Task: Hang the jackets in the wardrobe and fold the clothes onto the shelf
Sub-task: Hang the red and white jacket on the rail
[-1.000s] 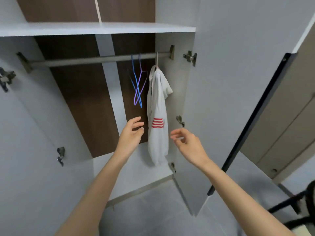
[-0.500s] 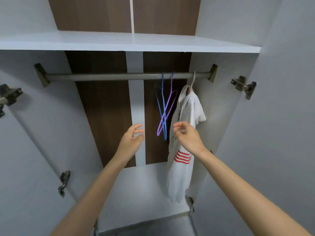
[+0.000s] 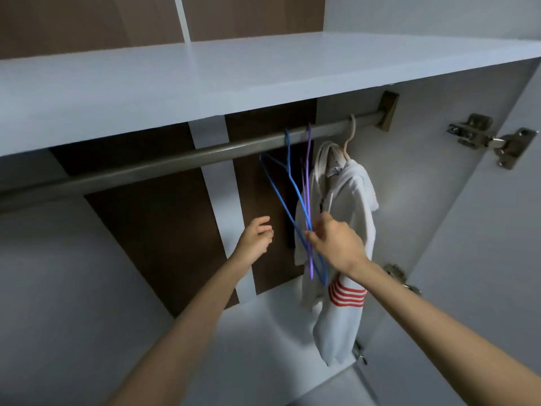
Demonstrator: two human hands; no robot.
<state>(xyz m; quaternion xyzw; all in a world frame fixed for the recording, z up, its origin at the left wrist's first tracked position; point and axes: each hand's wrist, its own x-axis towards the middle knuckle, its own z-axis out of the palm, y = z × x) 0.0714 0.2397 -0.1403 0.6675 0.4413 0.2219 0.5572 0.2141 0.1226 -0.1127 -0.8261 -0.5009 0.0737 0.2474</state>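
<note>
Watching the feed, I see the right hand (image 3: 336, 244) has crossed left from in front of the white jacket (image 3: 358, 194) to the 2 empty wire hangers, and the view has pushed in closer under the shelf (image 3: 234, 83). Its thumb and fingers (image 3: 324, 219) now bracket the wires where the blue hanger (image 3: 278, 197) and the purple hanger (image 3: 308, 171) cross. I cannot tell whether they have pinched a wire or only touch it. The left hand (image 3: 254, 238) hovers just left of the hangers, fingers loosely spread, holding nothing.

I read this as fetching a hanger for the next jacket, since 1 garment is already up.

That jacket hangs at the far right end of the rail (image 3: 146, 168) on a beige hanger (image 3: 349, 136), near the wardrobe's right wall. It is white, with a band of red stripes (image 3: 347, 294) low on the sleeve. It hangs bunched rather than flat, collar slumped to one side and fabric gathered in soft folds. Both empty hangers are hooked on the rail just left of it, swung at an angle.
</note>
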